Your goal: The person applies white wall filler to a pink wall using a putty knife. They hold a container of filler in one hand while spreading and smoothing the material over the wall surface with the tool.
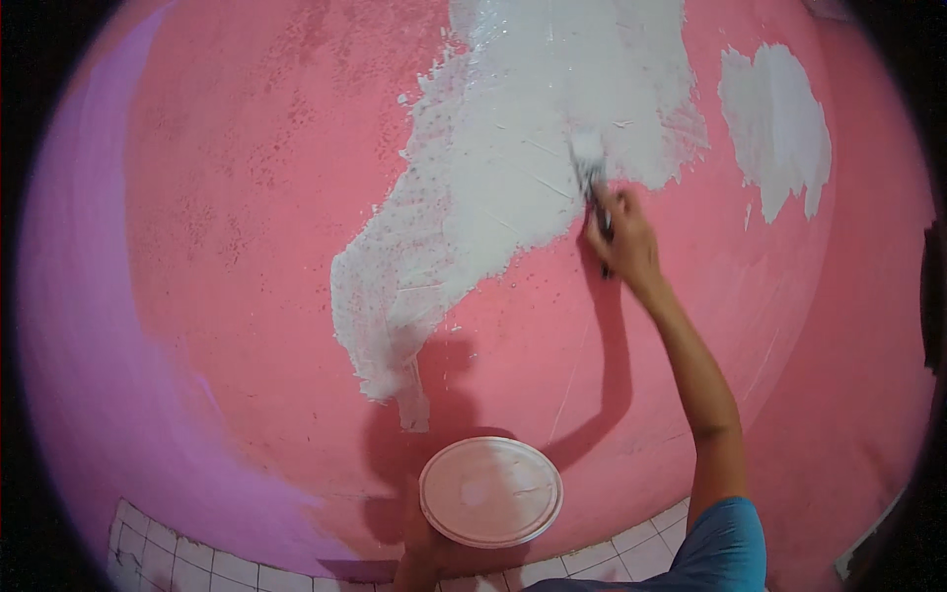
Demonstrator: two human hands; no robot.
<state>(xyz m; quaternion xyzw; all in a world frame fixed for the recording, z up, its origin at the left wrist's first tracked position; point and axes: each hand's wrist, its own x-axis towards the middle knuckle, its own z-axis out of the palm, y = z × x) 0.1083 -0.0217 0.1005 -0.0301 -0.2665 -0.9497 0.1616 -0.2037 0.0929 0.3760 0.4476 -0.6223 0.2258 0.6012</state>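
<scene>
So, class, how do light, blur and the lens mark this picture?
In the head view, the scraper blade looks smeared; in the head view, the right arm casts a shadow on the pink wall; in the head view, glints dot the white coating up top, while the tile row bends.

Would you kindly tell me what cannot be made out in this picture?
All in the head view:
- Left hand: its fingers are mostly hidden by the round lid.
- Scraper: its blade is blurred; the right hand covers part of its handle.
- Large white patch: its top is cut off by the upper edge.
- Dark object: cut off by the right rim.
</scene>
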